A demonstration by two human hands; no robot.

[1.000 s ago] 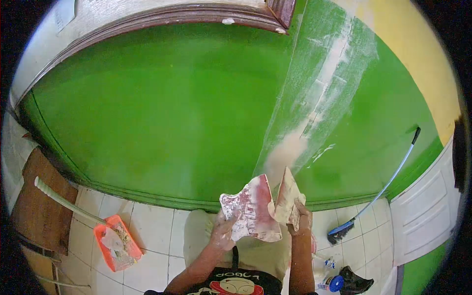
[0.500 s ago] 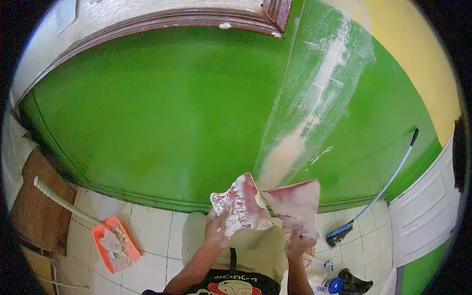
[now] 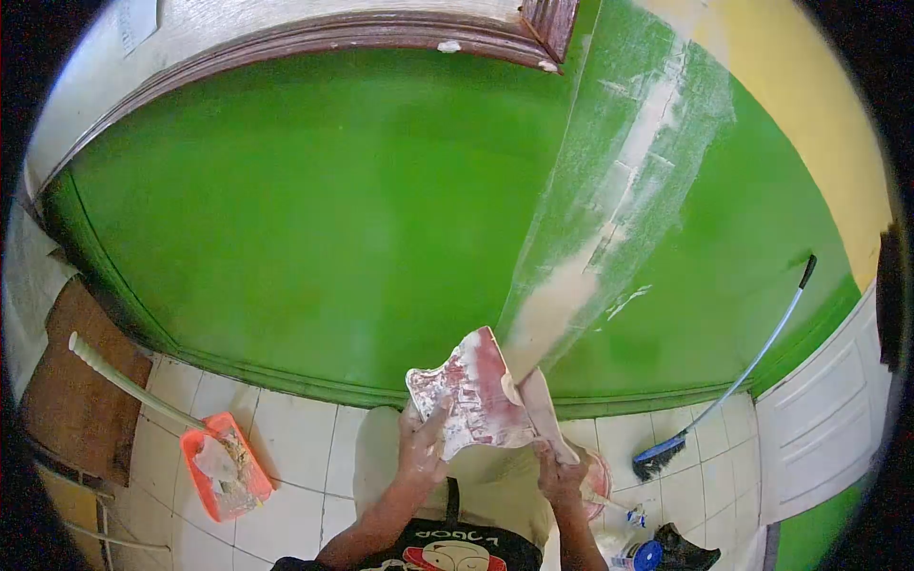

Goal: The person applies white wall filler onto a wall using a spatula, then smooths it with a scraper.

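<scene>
My left hand (image 3: 421,440) is closed on a wide red putty scraper (image 3: 487,392), its face smeared with white putty and turned up toward me. In my right hand (image 3: 562,474) is a second putty scraper (image 3: 546,409), now seen nearly edge-on. Its edge meets the right edge of the left scraper, where a small lump of cream putty (image 3: 511,388) sits. Beyond both hands, a strip of cream and white putty (image 3: 557,309) runs up the green wall (image 3: 314,219) along a crack.
An orange dustpan (image 3: 257,476) with debris lies on the tiled floor at left. A blue-handled broom (image 3: 733,376) leans on the wall at right, near a white door (image 3: 819,409). A reddish bucket (image 3: 598,481), a blue-lidded container (image 3: 647,554) and a black bag (image 3: 687,550) are by my right arm.
The right scraper has turned from showing its broad face to nearly edge-on, and my right hand has shifted slightly left and down. The left scraper stays about the same.
</scene>
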